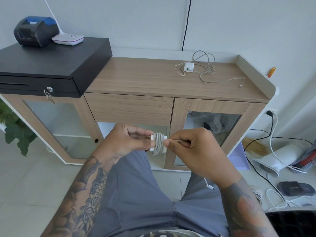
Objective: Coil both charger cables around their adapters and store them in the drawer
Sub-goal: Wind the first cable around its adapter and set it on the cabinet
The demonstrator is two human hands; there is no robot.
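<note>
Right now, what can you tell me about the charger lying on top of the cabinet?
The charger is a small white square adapter, plastic-looking, lying on the wooden cabinet top near the back right. Its thin pale cable is not coiled: it sprawls in loose loops around and beside the adapter, ending in a small plug toward the right edge. No hand touches it.

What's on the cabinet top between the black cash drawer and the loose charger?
Bare wood. In the head view nothing lies on the cabinet top between the black cash drawer and the loose charger with its uncoiled cable.
</note>
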